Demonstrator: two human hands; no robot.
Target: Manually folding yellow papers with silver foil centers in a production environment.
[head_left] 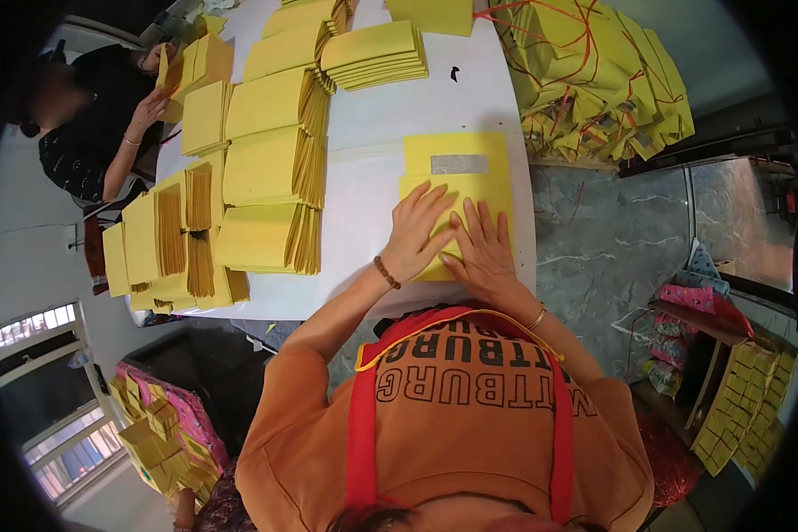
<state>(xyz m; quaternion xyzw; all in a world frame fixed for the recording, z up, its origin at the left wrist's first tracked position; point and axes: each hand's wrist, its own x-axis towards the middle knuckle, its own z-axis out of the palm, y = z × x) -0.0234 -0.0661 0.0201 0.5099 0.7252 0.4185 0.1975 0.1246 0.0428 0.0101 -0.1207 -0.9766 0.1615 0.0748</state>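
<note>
A yellow paper sheet [496, 151] with a silvery grey rectangle near its far end lies on the white table close to its right edge. Its near part appears folded over, with a crosswise edge just below the grey patch. My left hand [417, 230] presses on the left side of this paper, fingers stretched out. Beside it my right hand [485, 248] rests flat on the right side, fingers spread and pointing away from me. The two hands nearly meet at the thumbs. Neither grasps anything.
Rows of folded yellow paper stacks [262, 168] fill the table's left half. Another stack [377, 55] and flat yellow sheets [432, 13] lie at the far side. Bundles tied with red string [594, 71] stand right of the table. At left, a co-worker [102, 115] handles yellow paper.
</note>
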